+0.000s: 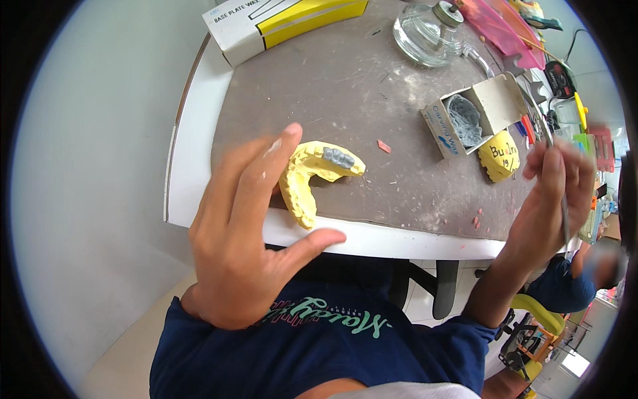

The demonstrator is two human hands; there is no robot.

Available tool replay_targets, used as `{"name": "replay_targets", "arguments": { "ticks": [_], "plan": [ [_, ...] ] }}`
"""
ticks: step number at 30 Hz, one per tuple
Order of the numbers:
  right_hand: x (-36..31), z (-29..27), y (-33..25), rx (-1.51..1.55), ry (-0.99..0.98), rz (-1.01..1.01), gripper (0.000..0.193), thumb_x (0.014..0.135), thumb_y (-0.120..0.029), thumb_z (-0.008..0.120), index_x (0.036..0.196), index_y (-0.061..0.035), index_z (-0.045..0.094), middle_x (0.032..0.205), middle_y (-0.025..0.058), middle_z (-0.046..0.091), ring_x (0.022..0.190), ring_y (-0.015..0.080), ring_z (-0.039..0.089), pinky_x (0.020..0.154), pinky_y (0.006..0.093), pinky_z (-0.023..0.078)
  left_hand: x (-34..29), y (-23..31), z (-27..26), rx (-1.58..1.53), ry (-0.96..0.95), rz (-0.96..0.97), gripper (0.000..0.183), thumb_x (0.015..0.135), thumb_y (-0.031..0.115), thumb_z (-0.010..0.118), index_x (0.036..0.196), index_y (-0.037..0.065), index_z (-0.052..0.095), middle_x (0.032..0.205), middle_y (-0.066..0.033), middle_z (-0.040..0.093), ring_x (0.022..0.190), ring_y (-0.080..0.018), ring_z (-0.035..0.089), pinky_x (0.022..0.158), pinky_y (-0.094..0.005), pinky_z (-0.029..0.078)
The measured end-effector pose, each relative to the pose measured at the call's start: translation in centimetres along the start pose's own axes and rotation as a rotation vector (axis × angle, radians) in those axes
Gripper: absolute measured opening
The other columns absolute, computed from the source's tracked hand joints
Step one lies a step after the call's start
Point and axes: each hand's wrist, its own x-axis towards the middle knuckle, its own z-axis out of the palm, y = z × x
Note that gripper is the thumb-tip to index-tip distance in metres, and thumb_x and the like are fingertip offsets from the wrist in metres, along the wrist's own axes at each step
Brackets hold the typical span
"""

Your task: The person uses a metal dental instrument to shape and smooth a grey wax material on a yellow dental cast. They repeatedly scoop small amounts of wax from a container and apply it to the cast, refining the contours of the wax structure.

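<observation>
A yellow plaster dental cast point(300, 181), curved like a horseshoe, lies near the table's front edge. Grey wax teeth point(337, 157) sit on its right arm. My left hand point(242, 226) is at the cast's left side, thumb stretched out apart from the fingers, and it grips nothing; whether a fingertip touches the cast I cannot tell. Over at the right, my right hand point(557, 189) is raised and pinches a slim metal carving instrument point(543, 123), whose shaft runs down past the palm. This hand is slightly blurred.
An opened carton point(435, 130) of grey wax stands right of centre, beside another yellow plaster piece point(498, 157). Behind are a glass spirit burner point(425, 40), a pink tray point(508, 33) and a white-yellow box point(279, 26). Pink wax scraps point(384, 145) dot the brown tabletop. Another person point(568, 279) sits far right.
</observation>
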Motion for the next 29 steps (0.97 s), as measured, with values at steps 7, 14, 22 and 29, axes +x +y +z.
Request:
{"name": "replay_targets", "arguments": {
  "ticks": [7,14,22,29],
  "plan": [
    [6.0,-0.3,3.0,0.075,-0.129,0.046,0.022,0.089,-0.017,0.067,0.098,0.0027,0.062,0.086,0.0106,0.068,0.077,0.0117,0.063,0.074,0.022,0.049,0.4,-1.4,-2.7,-0.133,-0.134,-0.081,0.099,0.052,0.036,0.09,0.135,0.003,0.048,0.12,-0.0143,0.062,0.105,-0.0227,0.058,0.083,-0.0317,0.045],
    [9.0,0.1,2.5,0.084,-0.184,0.035,0.019,0.093,-0.011,0.057,0.105,0.0018,0.064,0.096,0.0117,0.069,0.084,0.0117,0.065,0.079,0.0226,0.051,3.8,-2.4,-2.9,-0.262,-0.502,0.186,0.088,0.057,-0.005,0.07,0.14,0.003,0.042,0.127,-0.0149,0.06,0.109,-0.0279,0.056,0.096,-0.0327,0.041],
    [7.8,2.7,2.7,0.004,-0.203,0.035,0.012,0.09,-0.009,0.06,0.094,0.001,0.064,0.088,0.0101,0.069,0.078,0.0104,0.062,0.073,0.0221,0.048,4.5,-0.4,-1.4,-0.073,-0.407,0.094,0.09,0.048,0.002,0.081,0.133,0.006,0.052,0.105,-0.0102,0.057,0.095,-0.0255,0.056,0.081,-0.0316,0.048],
    [7.2,3.7,2.6,-0.025,-0.207,0.091,0.014,0.09,-0.011,0.061,0.097,0.0004,0.064,0.088,0.0113,0.069,0.08,0.0115,0.064,0.074,0.0232,0.049,3.5,0.6,1.8,-0.067,-0.13,-0.098,0.082,0.05,0.008,0.089,0.126,0.009,0.058,0.108,-0.0081,0.052,0.091,-0.0229,0.055,0.079,-0.0303,0.048]
  ]
}}
